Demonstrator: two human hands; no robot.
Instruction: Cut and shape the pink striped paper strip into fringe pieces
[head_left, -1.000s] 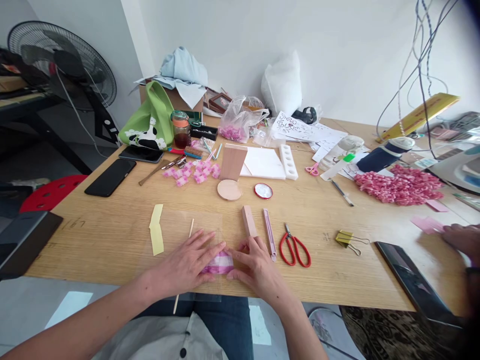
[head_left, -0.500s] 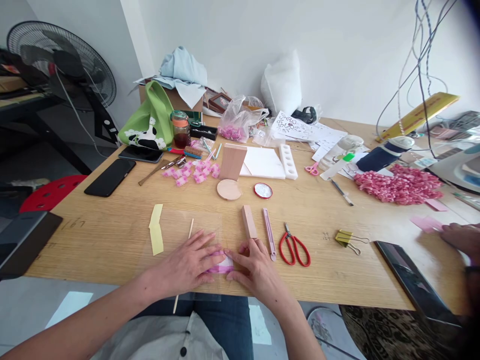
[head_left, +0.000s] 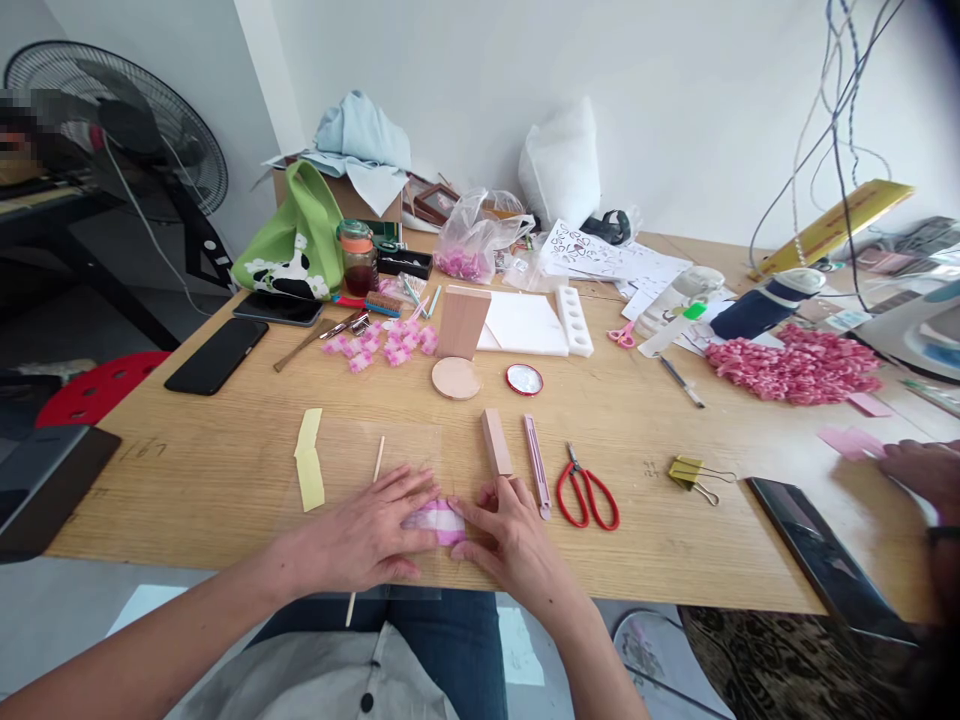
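A piece of pink and white checked fabric [head_left: 444, 520] lies at the near edge of the table on a clear sheet [head_left: 349, 450]. My left hand [head_left: 367, 530] rests on its left part, palm down, fingers spread. My right hand [head_left: 510, 525] touches its right end with thumb and index finger apart; the other fingers bend beside a wooden block [head_left: 496, 443]. A thin stick [head_left: 379, 458] passes beneath my left hand. Yellow paper strips [head_left: 309, 465] lie left of it. Right of the block are a pink plastic cutter [head_left: 535, 455] and red-handled scissors [head_left: 589, 497].
Across the middle are a wooden disc [head_left: 456, 378], a red-rimmed lid [head_left: 524, 379] and pink checked pieces [head_left: 409, 342]. To the right lie a binder clip [head_left: 691, 473], a dark tablet [head_left: 821, 560] and another person's hand [head_left: 919, 468]. A black phone [head_left: 216, 356] sits left.
My left hand has slid slightly left, so more of the checked fabric shows between my hands. My right hand has barely moved. The view has shifted a little.
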